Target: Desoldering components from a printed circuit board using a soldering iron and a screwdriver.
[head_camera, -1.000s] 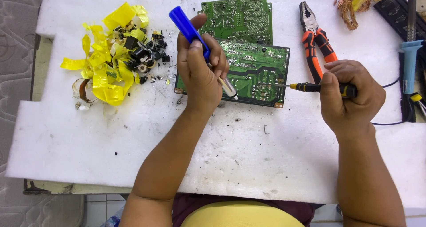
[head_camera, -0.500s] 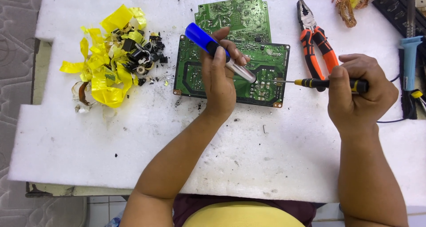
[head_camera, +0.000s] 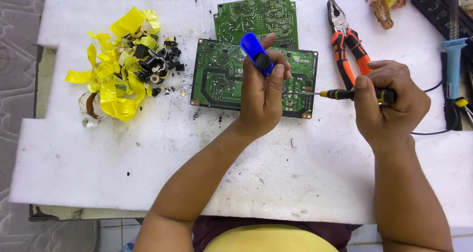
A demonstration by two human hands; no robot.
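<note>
My left hand [head_camera: 263, 97] grips a blue desoldering pump [head_camera: 256, 53], held upright over the near green circuit board [head_camera: 219, 75], its tip hidden behind my fingers. My right hand [head_camera: 389, 104] is closed around a black-and-yellow handled soldering iron [head_camera: 345, 94], lying level with its thin metal tip pointing left onto the board's right part, close to my left hand. A second green circuit board [head_camera: 256, 16] lies just behind the first, partly under it.
A heap of yellow tape and black removed parts [head_camera: 123, 70] lies left of the boards. Orange-handled pliers [head_camera: 345, 40] lie to the right. A blue tool [head_camera: 453, 67], a copper wire coil [head_camera: 387, 3] and black cables sit at the far right on the white foam sheet [head_camera: 148, 173].
My left hand has swung the blue pump from a slant to upright over the board's right part. My right hand has brought the iron's tip leftward onto the board.
</note>
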